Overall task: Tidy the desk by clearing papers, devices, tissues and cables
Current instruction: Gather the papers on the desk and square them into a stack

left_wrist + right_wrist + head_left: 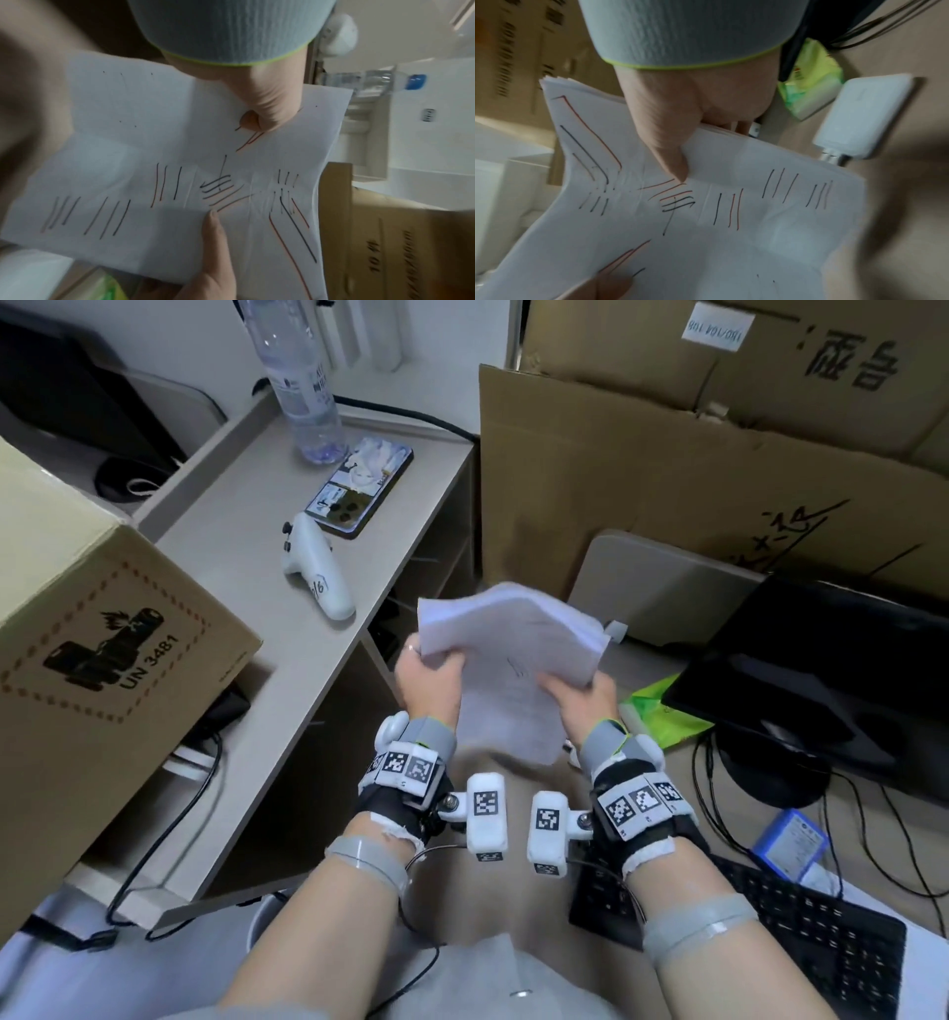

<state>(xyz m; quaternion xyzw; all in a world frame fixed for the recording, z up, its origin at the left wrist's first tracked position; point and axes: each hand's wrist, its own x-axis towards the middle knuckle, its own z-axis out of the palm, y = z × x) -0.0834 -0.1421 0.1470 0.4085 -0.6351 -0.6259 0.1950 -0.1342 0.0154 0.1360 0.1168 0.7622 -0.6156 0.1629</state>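
Note:
Both hands hold a stack of white papers [513, 654] in the air between the side shelf and the desk. My left hand [431, 677] grips its left edge, thumb on top. My right hand [585, 701] grips the right edge. The top sheet [164, 172] carries red and black pen strokes; my left thumb [262, 113] presses on it. In the right wrist view my right thumb [670, 154] pinches the stack [718, 223], with the fingers underneath. A white power bank [864, 117] with a cable lies on the desk, beside a green tissue pack [808, 81].
On the side shelf [287, 660] lie a phone [359, 485], a white controller [316, 567] and a water bottle [295, 377]. A cardboard box [102, 670] stands at left. At right are a black monitor [821, 670], a keyboard [770, 947], cables [719, 793], a blue box [791, 845].

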